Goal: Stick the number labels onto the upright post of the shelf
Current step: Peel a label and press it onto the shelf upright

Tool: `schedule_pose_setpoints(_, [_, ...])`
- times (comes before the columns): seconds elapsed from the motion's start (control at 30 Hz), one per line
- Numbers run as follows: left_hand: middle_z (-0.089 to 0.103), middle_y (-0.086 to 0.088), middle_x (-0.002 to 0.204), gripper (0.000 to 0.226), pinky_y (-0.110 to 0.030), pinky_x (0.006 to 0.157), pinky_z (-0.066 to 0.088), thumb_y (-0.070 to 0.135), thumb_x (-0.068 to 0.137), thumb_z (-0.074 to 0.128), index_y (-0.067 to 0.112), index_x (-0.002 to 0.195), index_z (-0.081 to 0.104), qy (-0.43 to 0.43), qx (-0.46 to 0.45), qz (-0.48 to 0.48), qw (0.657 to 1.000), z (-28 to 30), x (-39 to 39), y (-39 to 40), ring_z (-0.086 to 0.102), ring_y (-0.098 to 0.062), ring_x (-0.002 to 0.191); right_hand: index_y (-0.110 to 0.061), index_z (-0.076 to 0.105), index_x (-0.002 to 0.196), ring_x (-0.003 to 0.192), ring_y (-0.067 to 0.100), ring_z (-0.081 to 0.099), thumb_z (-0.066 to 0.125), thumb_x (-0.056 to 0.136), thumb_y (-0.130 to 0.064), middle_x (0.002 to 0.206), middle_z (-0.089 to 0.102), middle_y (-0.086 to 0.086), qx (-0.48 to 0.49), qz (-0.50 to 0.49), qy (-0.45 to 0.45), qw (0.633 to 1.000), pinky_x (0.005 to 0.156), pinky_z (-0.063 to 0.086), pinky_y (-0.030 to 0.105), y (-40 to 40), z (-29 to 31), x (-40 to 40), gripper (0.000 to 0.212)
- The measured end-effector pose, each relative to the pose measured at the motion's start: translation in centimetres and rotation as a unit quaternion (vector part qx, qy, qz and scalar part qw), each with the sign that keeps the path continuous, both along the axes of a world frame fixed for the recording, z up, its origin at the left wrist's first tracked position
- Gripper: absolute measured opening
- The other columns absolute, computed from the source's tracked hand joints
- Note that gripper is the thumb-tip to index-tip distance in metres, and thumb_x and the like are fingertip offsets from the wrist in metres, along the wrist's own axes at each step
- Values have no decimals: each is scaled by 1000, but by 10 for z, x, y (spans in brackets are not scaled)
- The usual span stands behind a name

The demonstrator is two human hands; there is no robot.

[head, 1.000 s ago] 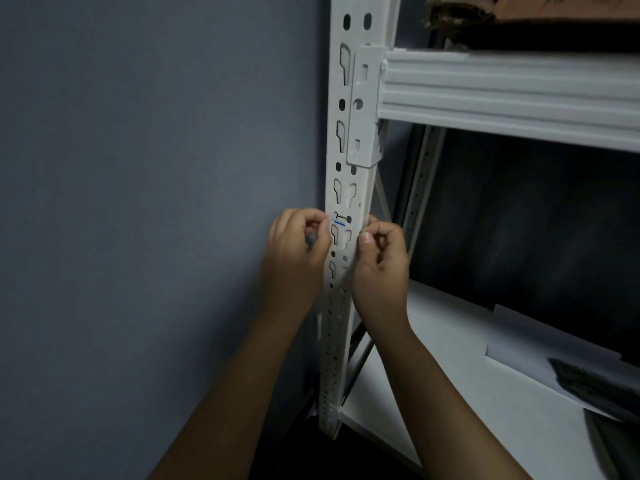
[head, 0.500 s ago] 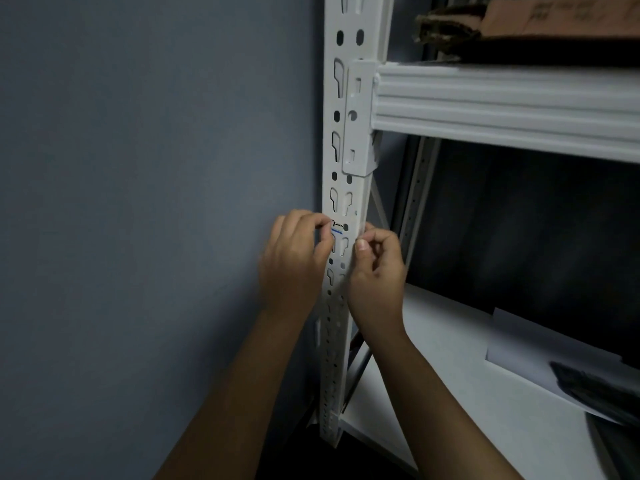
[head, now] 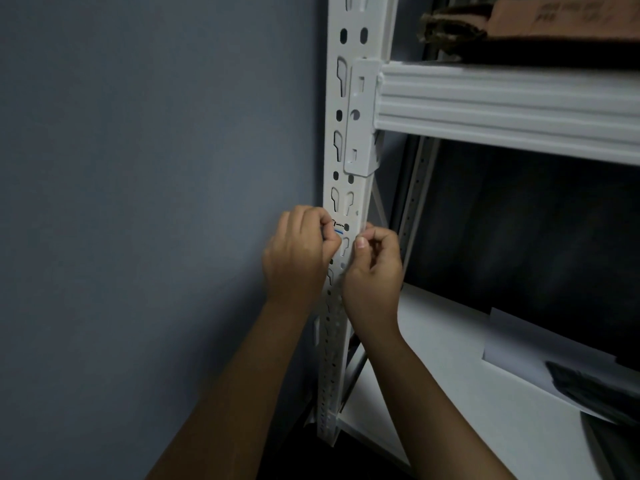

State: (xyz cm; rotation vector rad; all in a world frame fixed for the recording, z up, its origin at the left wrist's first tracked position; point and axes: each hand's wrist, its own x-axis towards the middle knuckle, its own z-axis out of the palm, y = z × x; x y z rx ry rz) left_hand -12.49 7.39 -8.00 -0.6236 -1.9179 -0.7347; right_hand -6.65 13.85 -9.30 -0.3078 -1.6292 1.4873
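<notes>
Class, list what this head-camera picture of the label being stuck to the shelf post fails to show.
- Label, head view: number unreadable; too small, partly covered by the left hand.
- Right hand: fingertips curled, what they pinch is hidden.
- Post: top cut off by the frame edge.
- Cardboard on the upper shelf: print blurred.

White perforated metal upright post (head: 349,140), dotted with dark round holes and keyhole slots. On its face, a small white label (head: 338,229) with black marking and a blue line. Left of the post, flat grey-blue wall (head: 156,168). Right of it, white ribbed beam (head: 502,109); above, brown cardboard (head: 554,15).
</notes>
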Motion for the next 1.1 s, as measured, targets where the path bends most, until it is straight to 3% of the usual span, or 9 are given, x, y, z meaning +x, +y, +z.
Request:
schedule_pose_setpoints(0.23, [57,0,74,5,-27,45,34,16,78,58,14,75,56,-46,6,-30,998,-6,1,1,52,-18,68,-18,51,93,84,-6,60,46,99,-7,91,59,-17,-4,22,-2,1000,71,47,12,3,0,2,13])
schedule_pose_setpoints(0.3, [57,0,73,8,-20,47,30,17,79,57,12,73,55,-64,-12,-45,997,-21,5,-2,52,-17,67,-19,49,90,85,-7,59,46,99,-6,92,59,-15,-7,26,3,1000,70,47,10,4,0,2,16])
schedule_pose_setpoints(0.43, [57,-1,77,7,-11,52,22,18,80,56,13,76,57,-156,40,-80,984,-38,12,-10,48,-14,72,-23,48,89,99,3,61,45,100,-9,102,60,-15,-8,39,1,999,76,54,20,6,-3,0,18])
schedule_pose_setpoints(0.57, [59,2,88,11,-25,65,39,21,88,54,14,86,61,-138,100,-102,980,-19,8,-9,46,-11,82,-26,48,87,96,1,63,46,100,-10,102,61,-17,-6,32,0,999,80,57,31,7,-5,0,21])
schedule_pose_setpoints(0.8, [64,0,93,7,-28,68,45,16,89,63,11,92,66,-81,84,-99,988,-13,3,-7,50,-12,85,-25,48,88,97,3,64,45,100,-9,105,61,-13,-5,42,6,999,77,55,22,7,-4,2,20])
schedule_pose_setpoints(0.97, [65,-1,91,10,-23,65,43,17,88,60,11,91,67,-77,71,-100,989,-13,3,-5,53,-14,83,-24,48,88,97,-7,61,45,100,-9,103,60,-21,-11,54,4,998,77,55,21,7,-6,2,20])
schedule_pose_setpoints(1.1, [61,1,87,12,-14,62,38,18,87,56,11,87,65,-109,93,-108,984,-8,5,-4,50,-8,79,-20,49,89,103,3,61,45,100,-7,107,58,-19,-6,46,11,999,72,51,15,5,-7,1,17])
